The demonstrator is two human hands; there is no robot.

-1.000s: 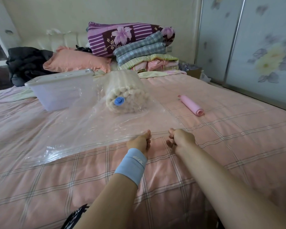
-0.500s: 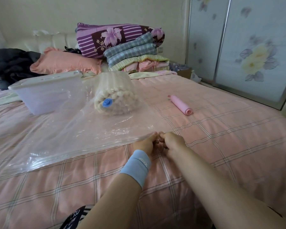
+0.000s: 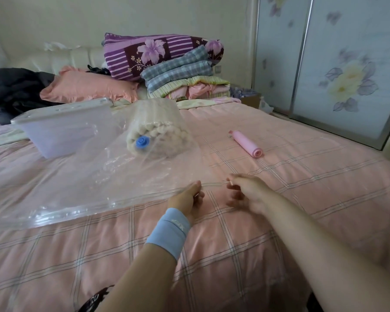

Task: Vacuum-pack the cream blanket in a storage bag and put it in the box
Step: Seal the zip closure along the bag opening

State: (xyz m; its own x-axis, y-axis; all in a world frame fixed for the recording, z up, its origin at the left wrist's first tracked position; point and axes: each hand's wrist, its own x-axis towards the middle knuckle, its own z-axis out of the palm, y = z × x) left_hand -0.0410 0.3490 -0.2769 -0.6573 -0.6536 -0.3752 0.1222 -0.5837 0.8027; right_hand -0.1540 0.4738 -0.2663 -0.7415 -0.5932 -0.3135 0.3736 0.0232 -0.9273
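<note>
Soft, even daylight fills the room, fairly bright but hazy, so colours look washed out. It seems to come from the left, though no window shows. Shadows are faint, only a weak shade on the bed (image 3: 302, 176) under the forearms. The clear storage bag (image 3: 81, 190) throws pale glare along its creases. Motion blur smears the right hand (image 3: 245, 194); the left hand (image 3: 187, 199) is sharper. Wide-angle distortion tilts the wardrobe doors (image 3: 338, 75) at the right edge.

Cream blanket (image 3: 160, 136), blue valve (image 3: 141, 140), pink plaid bedspread (image 3: 279, 176), pink roll (image 3: 245, 144), light-blue wristband (image 3: 169, 233).
</note>
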